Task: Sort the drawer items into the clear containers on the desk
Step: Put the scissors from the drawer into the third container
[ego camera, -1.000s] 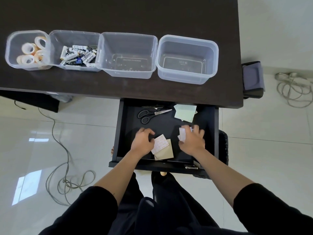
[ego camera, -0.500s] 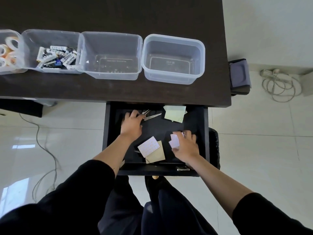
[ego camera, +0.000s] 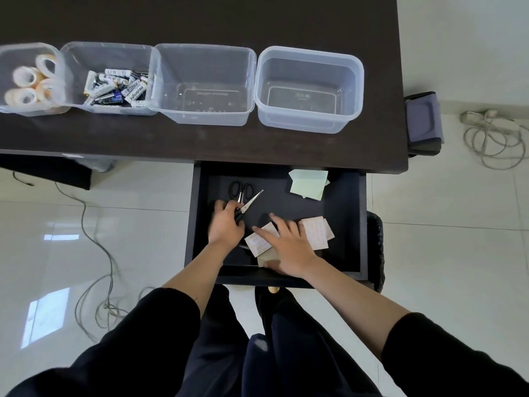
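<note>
— Since half a second ago, what changed?
— The left hand (ego camera: pixel 226 224) has drawn the scissors (ego camera: pixel 243 200) toward the drawer's (ego camera: pixel 197 224) left wall, fingers curled round the blades. The right hand (ego camera: pixel 289 247) now lies flat on the sticky notes (ego camera: pixel 316 233) near the front edge.
— Meaning?
— Scissors probably go next.
— Their axis?
— Diagonal; one blade tip points to the back-right corner.

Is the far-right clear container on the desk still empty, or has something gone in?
Empty. Through the rightmost container only its moulded base and the dark desk show; no item lies inside.
</note>
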### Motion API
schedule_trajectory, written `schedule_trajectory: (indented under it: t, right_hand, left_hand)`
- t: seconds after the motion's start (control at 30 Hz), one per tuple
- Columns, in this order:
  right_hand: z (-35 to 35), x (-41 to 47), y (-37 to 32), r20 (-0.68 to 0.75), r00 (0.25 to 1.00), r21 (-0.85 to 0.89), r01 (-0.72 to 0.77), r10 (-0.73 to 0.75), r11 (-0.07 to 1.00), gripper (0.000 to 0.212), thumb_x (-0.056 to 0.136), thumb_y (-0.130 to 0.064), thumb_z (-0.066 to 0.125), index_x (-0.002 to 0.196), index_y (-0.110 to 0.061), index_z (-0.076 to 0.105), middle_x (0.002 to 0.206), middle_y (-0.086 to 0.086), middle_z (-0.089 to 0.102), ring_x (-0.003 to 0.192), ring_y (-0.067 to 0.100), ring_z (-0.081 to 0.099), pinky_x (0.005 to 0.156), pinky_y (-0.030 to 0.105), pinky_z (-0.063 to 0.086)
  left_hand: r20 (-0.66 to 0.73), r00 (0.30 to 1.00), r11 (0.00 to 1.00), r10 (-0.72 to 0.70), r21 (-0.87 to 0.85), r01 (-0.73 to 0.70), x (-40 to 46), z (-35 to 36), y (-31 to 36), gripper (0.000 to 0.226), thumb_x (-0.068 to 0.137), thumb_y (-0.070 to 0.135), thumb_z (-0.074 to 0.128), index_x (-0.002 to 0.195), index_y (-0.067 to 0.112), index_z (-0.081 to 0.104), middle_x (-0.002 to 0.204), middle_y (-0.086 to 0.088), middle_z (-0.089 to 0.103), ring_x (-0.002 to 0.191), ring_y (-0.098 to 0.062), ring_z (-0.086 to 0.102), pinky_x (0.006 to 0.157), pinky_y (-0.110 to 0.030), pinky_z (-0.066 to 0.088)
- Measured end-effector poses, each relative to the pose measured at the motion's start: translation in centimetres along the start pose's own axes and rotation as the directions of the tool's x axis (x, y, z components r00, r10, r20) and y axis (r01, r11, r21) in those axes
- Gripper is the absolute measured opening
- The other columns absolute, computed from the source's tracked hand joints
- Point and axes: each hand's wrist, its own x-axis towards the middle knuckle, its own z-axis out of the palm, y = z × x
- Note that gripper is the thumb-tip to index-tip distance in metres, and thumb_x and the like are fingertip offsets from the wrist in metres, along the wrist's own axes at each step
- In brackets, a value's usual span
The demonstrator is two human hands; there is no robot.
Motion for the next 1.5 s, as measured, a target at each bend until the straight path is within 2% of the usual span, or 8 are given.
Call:
schedule_trajectory:
  t: [0.13, 0.3, 0.43, 0.7, 0.93, 1.1, 1.2, 1.5]
  right_hand:
    - [-0.3, 0.9, 0.9, 0.061, 0.998, -0.107, -0.012, 0.019, 0.994, 0.088, 0.077, -0.046, 0.071, 0.145, -0.046, 0.015, 0.159, 0.001, -0.001, 0.142, 0.034, 0.009, 0.115, 0.058, -0.001]
    - [-2.0, 1.4, 2.0, -0.025, 1.000, -0.141, 0.014, -0.018, 0.990, 0.082, 0.067, -0.043, 0.077, 0.135, -0.033, 0.032, 0.140, 0.003, 0.031, 0.129, 0.031, 0.030, 0.115, 0.056, 0.008]
    - [-2.2, 0.6, 3.4, -0.075, 0.997, -0.085, -0.033, 0.026, 0.996, 0.068, 0.070, -0.045, 0.073, 0.127, -0.029, 0.039, 0.133, 0.003, 0.036, 0.126, 0.028, 0.032, 0.115, 0.054, 0.007]
    - [-2.1, 0.1, 4.6, -0.148, 0.987, -0.145, -0.085, 0.063, 0.986, 0.063, 0.072, -0.050, 0.067, 0.124, -0.022, 0.044, 0.128, 0.006, 0.044, 0.123, 0.029, 0.038, 0.113, 0.056, 0.010]
    - [-2.4, 0.1, 7.0, -0.349, 0.918, -0.093, -0.234, 0.188, 0.968, 0.049, 0.082, -0.029, 0.060, 0.127, -0.010, 0.050, 0.128, 0.014, 0.052, 0.125, 0.033, 0.043, 0.113, 0.060, 0.013]
    - [-2.3, -0.1, 6.8, -0.189, 0.974, -0.043, -0.137, 0.126, 0.990, 0.095, 0.065, -0.059, 0.073, 0.143, -0.024, 0.031, 0.149, 0.007, 0.028, 0.139, 0.028, 0.023, 0.116, 0.056, 0.005]
    - [-2.2, 0.4, 6.5, -0.093, 0.990, -0.078, -0.111, 0.104, 0.991, 0.112, 0.056, -0.061, 0.079, 0.145, -0.028, 0.021, 0.150, 0.005, 0.020, 0.141, 0.027, 0.018, 0.115, 0.057, 0.006]
    - [-2.9, 1.2, 6.1, -0.310, 0.929, -0.010, -0.215, 0.201, 0.977, 0.072, 0.073, -0.043, 0.073, 0.134, -0.019, 0.043, 0.129, 0.011, 0.043, 0.121, 0.033, 0.040, 0.113, 0.049, 0.022]
  left_hand:
    - [-0.074, 0.996, 0.998, -0.040, -0.044, 0.037, -0.4, 0.0, 0.0, 0.032, 0.079, 0.021, 0.071, 0.108, 0.018, 0.058, 0.121, -0.002, 0.043, 0.106, -0.020, 0.049, 0.084, -0.030, 0.048]
    - [-0.157, 0.985, 0.994, -0.067, -0.094, 0.053, 0.2, -0.6, 0.6, 0.032, 0.078, 0.020, 0.073, 0.101, 0.012, 0.054, 0.110, -0.004, 0.054, 0.103, -0.021, 0.051, 0.079, -0.028, 0.043]
    - [-0.124, 0.979, 0.965, -0.161, -0.230, 0.130, -0.1, -0.9, 1.3, 0.041, 0.080, 0.014, 0.070, 0.113, 0.013, 0.045, 0.110, -0.003, 0.060, 0.094, -0.014, 0.054, 0.078, -0.029, 0.047]
    - [-0.080, 0.982, 0.976, -0.169, -0.154, 0.155, -0.8, -1.3, 0.3, 0.042, 0.077, 0.014, 0.068, 0.114, 0.014, 0.047, 0.107, -0.002, 0.063, 0.086, -0.016, 0.056, 0.075, -0.029, 0.047]
    - [-0.039, 0.985, 0.972, -0.165, -0.173, 0.156, -1.8, -1.3, 0.6, 0.039, 0.077, 0.015, 0.066, 0.113, 0.015, 0.050, 0.108, 0.000, 0.062, 0.084, -0.012, 0.053, 0.073, -0.025, 0.042]
    - [-0.018, 0.989, 0.978, -0.150, -0.146, 0.146, -2.7, -1.3, 0.5, 0.041, 0.077, 0.018, 0.067, 0.114, 0.017, 0.049, 0.112, -0.001, 0.061, 0.089, -0.015, 0.056, 0.077, -0.030, 0.049]
    - [-0.012, 0.987, 0.975, -0.158, -0.161, 0.154, -3.0, -1.5, 0.5, 0.041, 0.076, 0.019, 0.068, 0.113, 0.019, 0.049, 0.111, 0.001, 0.060, 0.092, -0.017, 0.060, 0.078, -0.034, 0.052]
    - [0.039, 0.988, 0.969, -0.147, -0.195, 0.151, -3.5, -1.6, 0.8, 0.038, 0.077, 0.015, 0.069, 0.109, 0.019, 0.049, 0.099, 0.007, 0.054, 0.076, -0.011, 0.060, 0.067, -0.031, 0.053]
